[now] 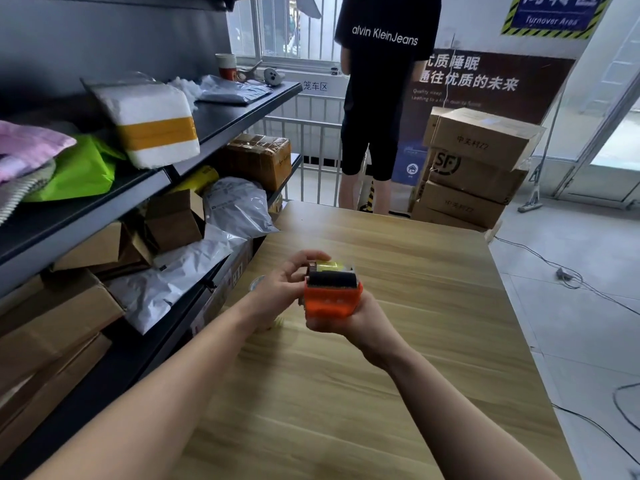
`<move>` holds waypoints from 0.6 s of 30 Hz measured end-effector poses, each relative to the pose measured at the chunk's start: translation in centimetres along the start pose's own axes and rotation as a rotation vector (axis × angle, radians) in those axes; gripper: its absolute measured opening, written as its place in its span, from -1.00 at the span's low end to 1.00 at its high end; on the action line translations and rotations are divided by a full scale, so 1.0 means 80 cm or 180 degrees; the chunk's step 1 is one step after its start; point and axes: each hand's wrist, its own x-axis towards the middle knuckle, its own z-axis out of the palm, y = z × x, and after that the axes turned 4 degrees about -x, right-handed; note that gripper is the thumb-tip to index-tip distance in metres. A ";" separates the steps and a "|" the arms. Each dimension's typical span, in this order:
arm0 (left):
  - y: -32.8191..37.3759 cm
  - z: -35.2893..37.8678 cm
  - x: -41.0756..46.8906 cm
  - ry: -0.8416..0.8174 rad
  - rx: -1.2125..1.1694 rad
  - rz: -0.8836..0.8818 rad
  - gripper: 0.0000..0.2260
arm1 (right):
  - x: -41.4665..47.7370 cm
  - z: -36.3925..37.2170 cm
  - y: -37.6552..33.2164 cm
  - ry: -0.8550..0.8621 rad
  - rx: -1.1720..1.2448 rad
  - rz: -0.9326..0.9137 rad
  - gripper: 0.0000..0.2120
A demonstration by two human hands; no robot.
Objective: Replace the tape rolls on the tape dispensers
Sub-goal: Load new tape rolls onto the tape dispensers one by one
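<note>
Right hand (349, 317) cups orange tape dispenser (332, 296); left hand (284, 285) beside.

An orange tape dispenser (332, 299) with a black roller is showing yellowish tape (330, 266) above a pale wood-grain table (381, 393); at far left, a white parcel (152, 123) is wearing a yellow band.

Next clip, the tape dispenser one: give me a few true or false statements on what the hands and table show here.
1. Both hands hold the orange tape dispenser above the wooden table. True.
2. The right hand is empty. False: it cradles the dispenser from below.
3. The left hand touches the dispenser's left side. True.
4. The dispenser lies flat on the table. False: it is held up off it.
</note>
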 end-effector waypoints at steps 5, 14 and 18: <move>0.011 -0.004 0.003 -0.0196 0.0461 0.0046 -0.54 | -0.003 0.004 0.008 0.0134 -0.0080 -0.0031 -0.50; 0.009 -0.005 0.010 -0.0259 0.0529 -0.0098 -0.68 | -0.007 0.004 0.008 0.0234 -0.0386 -0.0221 -0.55; 0.010 -0.009 0.013 -0.0303 0.0028 -0.0591 -0.70 | -0.012 0.006 0.008 0.0170 -0.0594 -0.0305 -0.56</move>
